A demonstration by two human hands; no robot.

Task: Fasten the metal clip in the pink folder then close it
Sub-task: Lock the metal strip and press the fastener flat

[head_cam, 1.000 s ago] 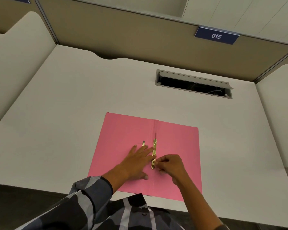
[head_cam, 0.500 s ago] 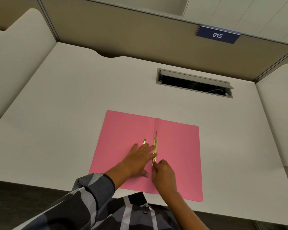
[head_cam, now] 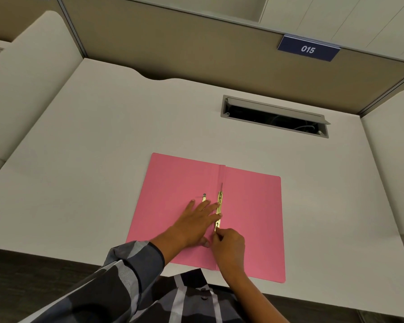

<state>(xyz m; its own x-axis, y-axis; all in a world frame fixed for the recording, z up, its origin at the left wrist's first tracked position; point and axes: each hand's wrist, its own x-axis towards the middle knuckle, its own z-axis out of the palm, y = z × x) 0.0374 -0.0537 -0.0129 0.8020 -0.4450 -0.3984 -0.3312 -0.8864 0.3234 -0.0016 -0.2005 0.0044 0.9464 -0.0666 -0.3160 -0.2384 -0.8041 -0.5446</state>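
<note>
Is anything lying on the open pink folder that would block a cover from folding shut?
Yes. The left hand lies flat on the pink folder's left cover beside the metal clip; the right hand works the clip's near end.

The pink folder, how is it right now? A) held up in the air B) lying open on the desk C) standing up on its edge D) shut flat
B: the pink folder lies spread open on the desk, both halves flat, with the left hand pressing on it and the right hand at the near end of the gold metal clip.
</note>
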